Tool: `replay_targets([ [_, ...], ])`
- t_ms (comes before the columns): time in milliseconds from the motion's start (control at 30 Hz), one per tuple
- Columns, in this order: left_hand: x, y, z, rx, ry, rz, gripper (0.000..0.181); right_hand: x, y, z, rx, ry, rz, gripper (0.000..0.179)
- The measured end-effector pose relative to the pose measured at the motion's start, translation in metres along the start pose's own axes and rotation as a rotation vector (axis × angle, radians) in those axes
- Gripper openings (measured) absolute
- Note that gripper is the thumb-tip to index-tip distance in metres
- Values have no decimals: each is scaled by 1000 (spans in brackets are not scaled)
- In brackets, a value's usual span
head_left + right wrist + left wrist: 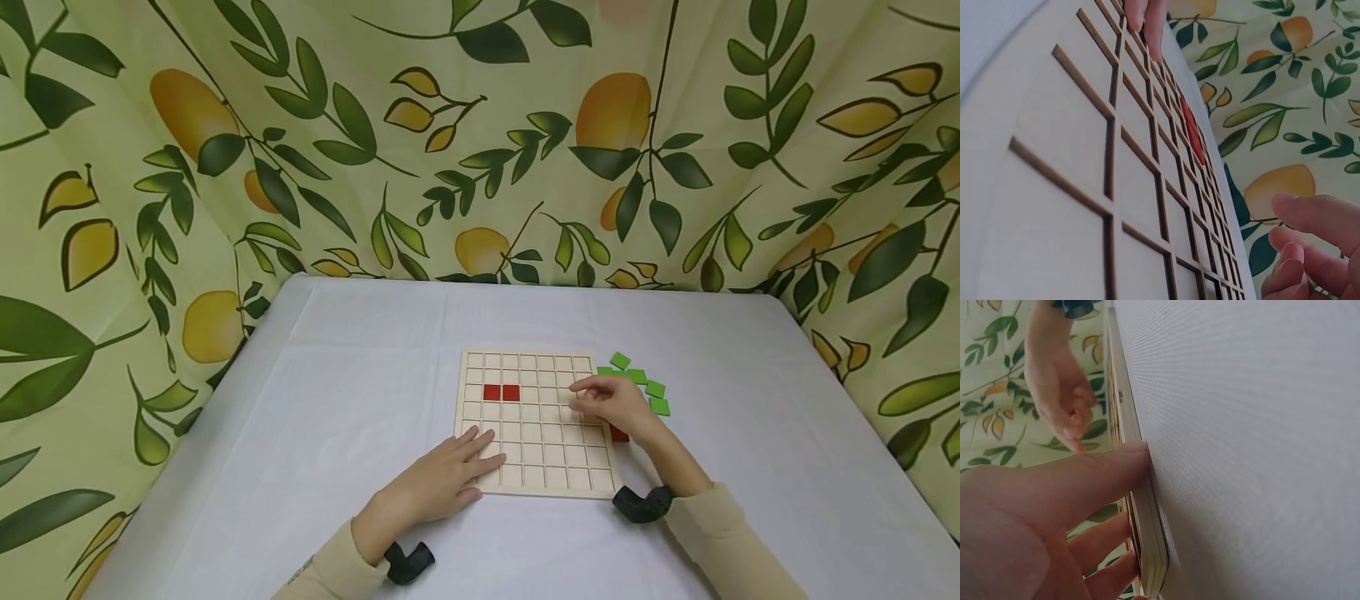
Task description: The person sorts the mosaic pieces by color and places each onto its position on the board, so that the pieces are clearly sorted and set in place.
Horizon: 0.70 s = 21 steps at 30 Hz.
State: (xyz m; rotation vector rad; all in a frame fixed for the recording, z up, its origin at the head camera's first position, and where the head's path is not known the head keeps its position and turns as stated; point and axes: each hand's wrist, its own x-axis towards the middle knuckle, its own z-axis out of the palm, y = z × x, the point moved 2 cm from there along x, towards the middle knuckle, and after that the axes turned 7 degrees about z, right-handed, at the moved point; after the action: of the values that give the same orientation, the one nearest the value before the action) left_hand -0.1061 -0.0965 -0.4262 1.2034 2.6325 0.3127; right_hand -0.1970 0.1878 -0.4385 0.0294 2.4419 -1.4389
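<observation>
Right hand (617, 404): over the board's right side, fingers loosely bent, nothing held. Left hand (442, 475): fingers spread on the near-left corner of the gridded board (532, 454). Two red tiles (492, 392) sit in adjoining cells, paired left-to-right, left of the right hand. Green tiles (656, 389) and loose red (619, 434), partly hidden, lie right on the worktop (360, 375), nearer the right hand.

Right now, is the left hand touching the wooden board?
Touching. The left wrist view shows the left hand with its thumb against the edge of the wooden board.
</observation>
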Motion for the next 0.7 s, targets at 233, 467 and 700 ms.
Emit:
replay_targets([
  [233, 0, 0, -1, -4, -4, -1, 50, -5, 1, -8, 55, -17, 5, 40],
  [467, -1, 0, -1, -13, -8, -6, 51, -13, 5, -15, 28, 6, 13, 39],
  [700, -1, 0, 0, -20, 0, 0, 51, -21, 13, -18, -35, 38, 41, 37],
])
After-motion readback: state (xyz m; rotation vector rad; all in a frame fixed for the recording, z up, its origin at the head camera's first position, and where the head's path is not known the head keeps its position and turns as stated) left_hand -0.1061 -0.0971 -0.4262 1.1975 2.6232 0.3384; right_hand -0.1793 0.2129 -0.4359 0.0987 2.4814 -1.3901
